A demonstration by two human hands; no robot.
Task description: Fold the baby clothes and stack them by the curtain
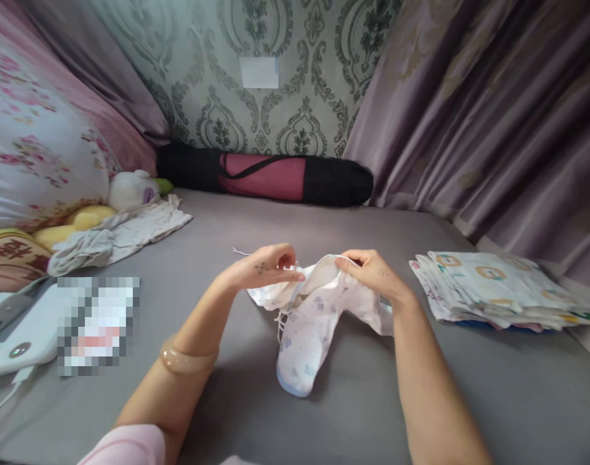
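- Left hand (pixel 272 266): at the top's left end, thumb laid along the neck edge, fingers curled; can't tell if it's pinching cloth or just touching
- Ties (pixel 280 321): dangling below the left hand, on the top's left side
- Top (pixel 317 316): between and just below both hands, over the sheet (pixel 256 400), bunched; body's long axis roughly left-right, between the hands
- Near sleeve: points back at the wearer, slanting a bit left; long axis runs from under the right hand down to the blue cuff (pixel 294 386), cuff end on the left hand's side
- Right hand (pixel 367 268): thumb and fingers closed on the top's far edge
- Far sleeve (pixel 375 315): points right, end partly behind the right forearm
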